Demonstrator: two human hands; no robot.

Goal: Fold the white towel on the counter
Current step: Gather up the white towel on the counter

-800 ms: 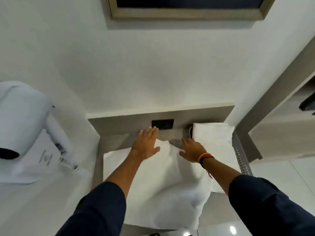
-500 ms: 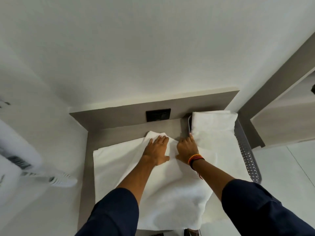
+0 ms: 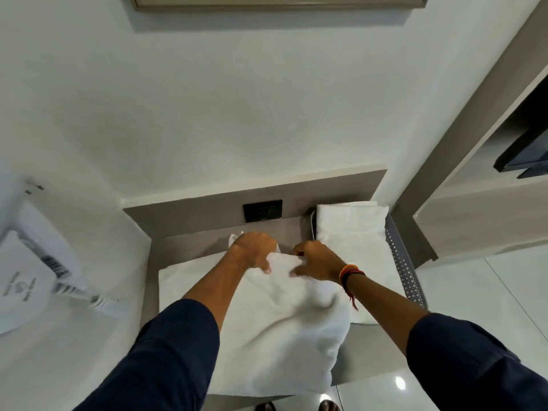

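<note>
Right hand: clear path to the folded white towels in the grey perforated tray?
Probably yes. The right hand sits beside the folded white towels, nothing between, though it's gripping the white towel.

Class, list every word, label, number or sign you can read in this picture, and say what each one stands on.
No text here can be read.
White sheet at left: a printed logo and lines of words, too blurred to read.
White cord beside it: dark markings, blurred.
Black wall plate: no legible marking.
Towel, folded towels, tray: no print visible.
</note>
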